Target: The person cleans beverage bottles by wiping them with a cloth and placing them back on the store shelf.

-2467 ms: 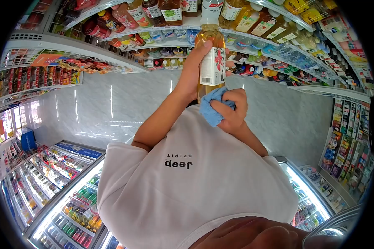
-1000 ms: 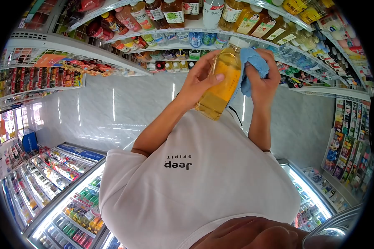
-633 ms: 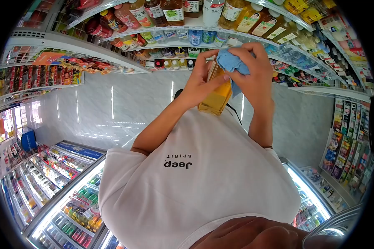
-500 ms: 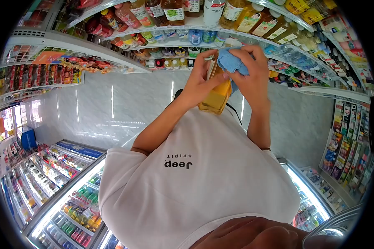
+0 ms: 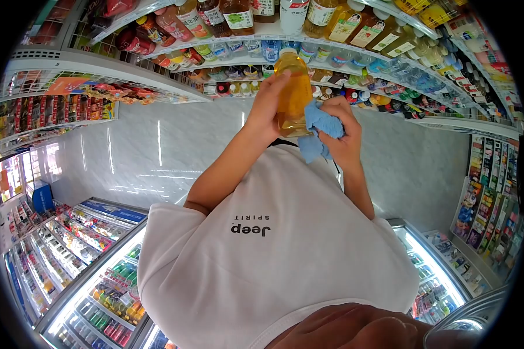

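A clear bottle of yellow drink (image 5: 295,99) with a pale cap stands nearly upright in my left hand (image 5: 266,107), whose fingers wrap round its left side. My right hand (image 5: 344,129) grips a crumpled blue cloth (image 5: 323,127). The cloth is at the lower right side of the bottle, and part of it hangs below my fingers. Behind the bottle's top is a shelf (image 5: 262,57) with rows of bottled drinks.
More drinks stand on the upper shelf, among them a white-labelled bottle (image 5: 293,16). Wire-sided racks (image 5: 99,61) are at the left, and a grey floor (image 5: 134,145) lies beyond my arms. Lit drink coolers (image 5: 108,296) stand at the lower left and lower right.
The bottle has moved up and left with my left hand and stands straighter. My right hand has come down with the cloth, from the bottle's upper part to its lower right side.
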The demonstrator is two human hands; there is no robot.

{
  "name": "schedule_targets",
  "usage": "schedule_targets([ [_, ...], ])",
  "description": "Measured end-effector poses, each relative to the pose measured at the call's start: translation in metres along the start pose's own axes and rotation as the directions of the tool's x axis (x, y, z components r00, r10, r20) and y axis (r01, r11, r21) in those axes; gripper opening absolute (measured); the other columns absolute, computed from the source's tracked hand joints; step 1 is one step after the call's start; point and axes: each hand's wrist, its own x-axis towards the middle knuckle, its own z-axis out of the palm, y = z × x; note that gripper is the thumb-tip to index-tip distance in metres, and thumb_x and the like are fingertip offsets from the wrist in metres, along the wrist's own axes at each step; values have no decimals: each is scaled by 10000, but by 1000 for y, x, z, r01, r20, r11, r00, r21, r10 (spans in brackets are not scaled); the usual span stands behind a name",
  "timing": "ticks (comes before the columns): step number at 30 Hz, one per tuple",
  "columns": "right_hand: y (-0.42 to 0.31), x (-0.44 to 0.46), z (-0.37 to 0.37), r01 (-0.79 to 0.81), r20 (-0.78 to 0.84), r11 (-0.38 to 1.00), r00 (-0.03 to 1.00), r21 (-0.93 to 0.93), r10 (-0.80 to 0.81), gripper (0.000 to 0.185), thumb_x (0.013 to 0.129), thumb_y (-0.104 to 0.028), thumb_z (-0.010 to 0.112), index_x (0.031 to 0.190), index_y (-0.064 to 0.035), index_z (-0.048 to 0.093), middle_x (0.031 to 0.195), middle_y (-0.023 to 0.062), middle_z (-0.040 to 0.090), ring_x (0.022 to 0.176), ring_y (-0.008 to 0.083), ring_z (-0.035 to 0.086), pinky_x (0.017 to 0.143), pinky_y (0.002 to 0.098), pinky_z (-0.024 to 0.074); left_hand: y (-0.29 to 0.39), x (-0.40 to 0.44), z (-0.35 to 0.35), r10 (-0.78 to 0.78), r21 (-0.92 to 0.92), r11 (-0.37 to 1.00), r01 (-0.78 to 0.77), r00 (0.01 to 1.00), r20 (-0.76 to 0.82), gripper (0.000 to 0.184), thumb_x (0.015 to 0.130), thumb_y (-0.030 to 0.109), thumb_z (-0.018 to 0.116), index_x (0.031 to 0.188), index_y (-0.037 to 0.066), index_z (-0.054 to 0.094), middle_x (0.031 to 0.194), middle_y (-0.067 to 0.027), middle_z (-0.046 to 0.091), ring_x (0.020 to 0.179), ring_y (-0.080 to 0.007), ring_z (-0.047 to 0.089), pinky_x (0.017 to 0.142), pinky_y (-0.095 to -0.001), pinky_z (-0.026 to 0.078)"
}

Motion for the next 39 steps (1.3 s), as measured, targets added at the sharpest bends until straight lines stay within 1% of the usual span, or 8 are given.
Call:
schedule_targets([
  [2,-6,-5,1,38,-6,998,999,-58,-38,383,653,31,715,1030,5,659,1012,116,550,932,229,545,843,316,433,-5,9,-7,23,-35,999,-22,999,27,378,1007,301,574,1288,53,528,1157,-142,656,1045,-278,670,859,-438,581],
  [8,-7,-6,-1,192,32,942,981,-275,-190,403,588,-20,799,976,-49,694,936,80,531,818,224,547,696,309,447,-2,2,10,53,-14,998,-58,974,-222,353,1014,311,552,1282,84,514,1181,-140,640,1064,-291,660,884,-468,570],
  [14,-24,-2,-3,274,124,862,962,-427,-244,419,552,-68,827,948,-160,730,905,23,553,778,210,578,603,313,468,14,-5,10,-75,-218,973,80,997,30,395,1040,351,494,1386,179,413,1274,-75,606,1173,-246,610,981,-452,525],
  [19,-42,7,-1,293,230,830,951,-474,-205,448,509,-91,814,938,-193,732,909,4,561,788,210,589,599,324,492,5,-15,27,94,-25,995,-96,994,-51,420,1066,339,450,1454,200,370,1369,-55,545,1242,-229,564,1007,-448,510],
  [26,-29,14,14,237,104,817,971,-525,-215,417,540,-93,819,937,-186,730,925,14,572,808,227,595,621,336,505,-2,-21,24,73,40,996,-80,986,150,517,1064,326,463,1529,182,288,1418,-72,503,1257,-221,551,1032,-415,491],
  [29,-17,25,11,207,-10,827,969,-523,-248,422,567,-70,820,972,-141,725,935,48,575,824,241,599,660,340,501,-4,-22,24,58,169,983,-78,991,124,520,1061,319,472,1522,157,295,1409,-80,506,1251,-215,553,1040,-392,480],
  [31,-12,32,9,207,-72,837,957,-507,-280,429,598,-38,818,1012,-74,710,948,87,576,841,256,599,707,344,495,-9,-24,24,51,89,994,-63,989,135,521,1058,319,482,1515,147,302,1392,-77,518,1248,-204,550,1038,-388,477],
  [39,-3,71,-7,152,-205,853,936,-499,-287,357,682,-50,786,1030,-60,709,971,82,589,837,239,611,717,334,503,-12,-30,27,-12,183,983,-14,990,141,593,1026,285,575,1518,142,276,1300,-78,540,1173,-178,565,972,-342,487],
])
